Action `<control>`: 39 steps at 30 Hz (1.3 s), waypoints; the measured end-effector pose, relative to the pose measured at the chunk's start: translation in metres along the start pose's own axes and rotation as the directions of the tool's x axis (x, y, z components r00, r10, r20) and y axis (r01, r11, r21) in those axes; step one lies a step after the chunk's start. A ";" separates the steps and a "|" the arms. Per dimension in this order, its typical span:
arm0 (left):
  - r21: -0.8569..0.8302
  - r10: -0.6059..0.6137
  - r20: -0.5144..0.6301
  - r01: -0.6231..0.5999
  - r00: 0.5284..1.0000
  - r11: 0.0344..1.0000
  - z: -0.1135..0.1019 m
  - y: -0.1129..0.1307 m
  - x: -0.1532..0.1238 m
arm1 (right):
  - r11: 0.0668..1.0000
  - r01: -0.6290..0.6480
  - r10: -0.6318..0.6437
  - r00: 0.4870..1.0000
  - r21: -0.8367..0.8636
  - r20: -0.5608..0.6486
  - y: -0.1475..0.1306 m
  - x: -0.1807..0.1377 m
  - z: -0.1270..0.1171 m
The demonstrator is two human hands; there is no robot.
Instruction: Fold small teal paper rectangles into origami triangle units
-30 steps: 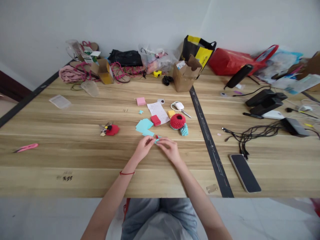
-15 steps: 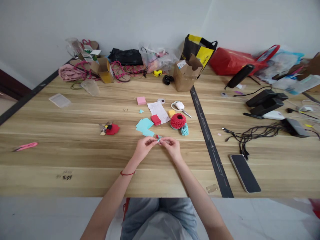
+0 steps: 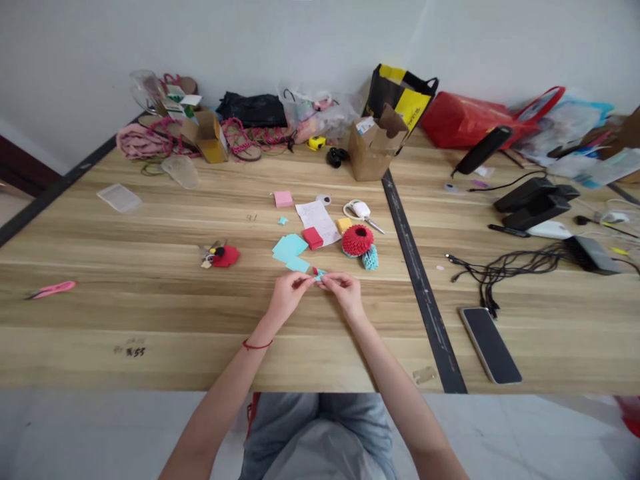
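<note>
My left hand (image 3: 289, 294) and my right hand (image 3: 346, 291) meet low over the table, both pinching a small folded piece of light-blue paper (image 3: 320, 274). A bit of red shows just behind it. Beyond my left fingers lie flat light-blue paper sheets (image 3: 289, 247). A red paper block (image 3: 313, 237) rests on a written white sheet (image 3: 324, 219). Past my right hand stands a folded-paper model with a red round part (image 3: 357, 240) and a light-blue part (image 3: 370, 257). One small light-blue folded piece (image 3: 283, 221) lies farther off.
Scissors with white handles (image 3: 361, 211), a yellow block (image 3: 344, 225) and a pink block (image 3: 283, 199) lie beyond my hands. To the left are keys with a red pouch (image 3: 225, 256) and pink snips (image 3: 53, 290). At right are a phone (image 3: 491, 345) and black cables (image 3: 505, 267).
More of the light-blue paper now shows between my fingertips. Both hands stay in nearly the same place, and the camera view has shifted slightly.
</note>
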State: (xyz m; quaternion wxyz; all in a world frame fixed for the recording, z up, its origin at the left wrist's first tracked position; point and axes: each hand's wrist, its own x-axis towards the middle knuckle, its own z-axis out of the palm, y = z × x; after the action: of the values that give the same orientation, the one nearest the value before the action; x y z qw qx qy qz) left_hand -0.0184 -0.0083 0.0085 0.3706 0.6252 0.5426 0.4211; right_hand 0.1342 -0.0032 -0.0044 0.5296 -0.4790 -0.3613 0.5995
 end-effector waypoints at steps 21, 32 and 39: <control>-0.124 -0.069 0.046 0.075 0.997 0.989 0.002 -0.009 0.002 | 0.999 0.004 -0.005 0.999 0.035 0.036 0.000 0.000 -0.001; -0.162 -0.091 0.064 0.100 0.994 0.982 0.003 -0.012 0.002 | 1.000 -0.005 0.004 1.000 0.016 0.021 0.002 0.001 -0.001; -0.166 -0.082 0.070 0.093 0.994 0.982 0.003 -0.011 0.002 | 1.000 -0.012 0.012 1.000 0.009 0.015 0.000 0.000 -0.001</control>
State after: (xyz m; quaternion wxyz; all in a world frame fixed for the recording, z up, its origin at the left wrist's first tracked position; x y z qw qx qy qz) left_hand -0.0193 -0.0044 -0.0021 0.4572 0.5799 0.5202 0.4291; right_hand 0.1350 -0.0030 -0.0045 0.5257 -0.4743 -0.3595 0.6078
